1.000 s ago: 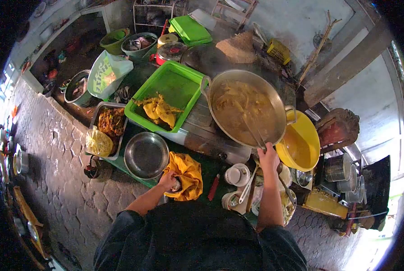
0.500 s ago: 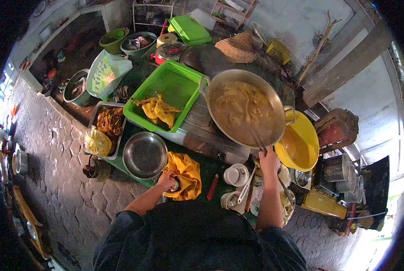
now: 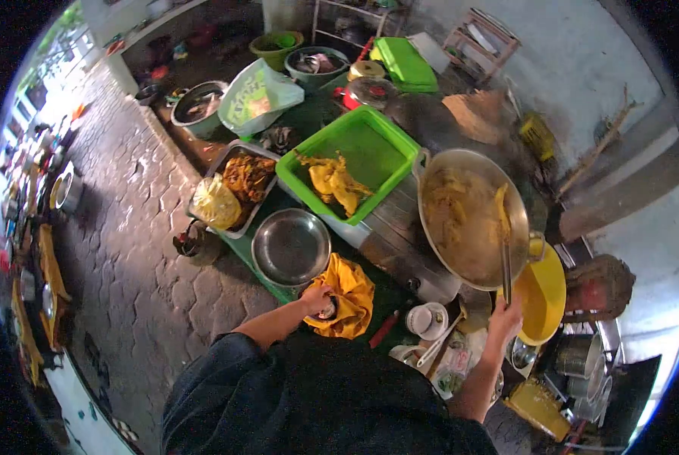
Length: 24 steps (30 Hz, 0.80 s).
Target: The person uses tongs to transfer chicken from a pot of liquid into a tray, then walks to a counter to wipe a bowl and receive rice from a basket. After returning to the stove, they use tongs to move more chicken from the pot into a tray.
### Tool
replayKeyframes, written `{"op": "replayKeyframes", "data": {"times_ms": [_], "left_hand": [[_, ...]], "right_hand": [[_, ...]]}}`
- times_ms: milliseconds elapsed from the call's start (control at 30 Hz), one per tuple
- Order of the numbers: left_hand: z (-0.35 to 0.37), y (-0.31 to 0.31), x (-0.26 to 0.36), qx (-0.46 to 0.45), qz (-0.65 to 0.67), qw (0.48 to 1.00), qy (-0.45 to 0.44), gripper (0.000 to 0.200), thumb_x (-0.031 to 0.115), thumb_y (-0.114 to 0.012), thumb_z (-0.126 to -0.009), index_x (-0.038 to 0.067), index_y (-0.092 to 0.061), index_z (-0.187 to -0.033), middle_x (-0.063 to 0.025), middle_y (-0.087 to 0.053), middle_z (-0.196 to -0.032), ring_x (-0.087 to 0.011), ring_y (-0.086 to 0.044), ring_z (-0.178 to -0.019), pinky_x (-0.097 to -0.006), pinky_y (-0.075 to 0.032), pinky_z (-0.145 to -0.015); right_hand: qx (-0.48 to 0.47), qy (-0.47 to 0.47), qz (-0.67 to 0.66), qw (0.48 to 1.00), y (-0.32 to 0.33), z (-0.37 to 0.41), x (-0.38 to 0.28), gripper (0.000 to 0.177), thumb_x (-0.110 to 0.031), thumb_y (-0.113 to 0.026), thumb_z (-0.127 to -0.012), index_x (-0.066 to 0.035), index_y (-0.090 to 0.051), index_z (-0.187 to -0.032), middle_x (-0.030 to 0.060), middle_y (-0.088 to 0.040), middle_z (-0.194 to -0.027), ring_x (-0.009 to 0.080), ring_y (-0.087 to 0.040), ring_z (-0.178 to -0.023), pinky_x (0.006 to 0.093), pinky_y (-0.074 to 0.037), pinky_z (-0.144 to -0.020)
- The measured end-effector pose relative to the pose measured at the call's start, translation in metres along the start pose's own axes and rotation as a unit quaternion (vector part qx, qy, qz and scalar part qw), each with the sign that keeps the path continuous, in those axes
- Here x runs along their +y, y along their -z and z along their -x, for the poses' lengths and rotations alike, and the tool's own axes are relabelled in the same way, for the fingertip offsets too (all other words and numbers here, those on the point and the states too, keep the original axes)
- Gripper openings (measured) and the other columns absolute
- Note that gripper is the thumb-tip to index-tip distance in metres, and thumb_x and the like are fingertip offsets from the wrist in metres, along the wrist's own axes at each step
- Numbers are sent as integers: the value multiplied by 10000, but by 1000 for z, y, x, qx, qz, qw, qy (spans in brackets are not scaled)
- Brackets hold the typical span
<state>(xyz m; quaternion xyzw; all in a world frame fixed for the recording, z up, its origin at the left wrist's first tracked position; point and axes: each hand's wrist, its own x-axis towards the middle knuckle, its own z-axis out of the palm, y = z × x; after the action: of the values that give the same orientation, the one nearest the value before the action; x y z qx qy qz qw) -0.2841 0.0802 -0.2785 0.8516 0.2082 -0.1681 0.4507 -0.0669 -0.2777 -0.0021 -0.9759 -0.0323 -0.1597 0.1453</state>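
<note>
In my right hand (image 3: 506,321) are metal tongs (image 3: 506,274), reaching into a large pan (image 3: 474,168) of yellow broth. A yellow piece of meat (image 3: 501,212) stands up at the tips of the tongs, above the liquid. My left hand (image 3: 318,300) is closed at an orange cloth (image 3: 353,296), by a small rounded object that I cannot make out. Just above that hand lies an empty round metal plate (image 3: 291,247). Yellow cooked meat (image 3: 333,182) rests in a green tray (image 3: 389,155) left of the pan.
A yellow basin (image 3: 548,299) is right of the pan. White cups (image 3: 427,321), a red-handled knife (image 3: 385,331) and a white ladle (image 3: 440,340) are near my body. A metal tray (image 3: 257,208) with dark meat and a yellow bag stands at the left.
The view has turned, and the scene sits further right. The tongs are now more upright, with a piece of meat raised at their tips. My left hand stays at the orange cloth.
</note>
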Motion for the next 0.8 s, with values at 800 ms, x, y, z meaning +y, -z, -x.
{"op": "replayKeyframes", "data": {"times_ms": [800], "left_hand": [[152,6,-287,105,-33,986,127,308,274,-520,-842,72,-629,-1048,-157,-621,-1057,-329,-578,-967,-442,-466,-791]], "right_hand": [[29,232,0,972,3,12,-211,327,-351,-553,-880,-68,-609,-1034,151,-653,-965,292,-626,-867,400,-505,-719]]}}
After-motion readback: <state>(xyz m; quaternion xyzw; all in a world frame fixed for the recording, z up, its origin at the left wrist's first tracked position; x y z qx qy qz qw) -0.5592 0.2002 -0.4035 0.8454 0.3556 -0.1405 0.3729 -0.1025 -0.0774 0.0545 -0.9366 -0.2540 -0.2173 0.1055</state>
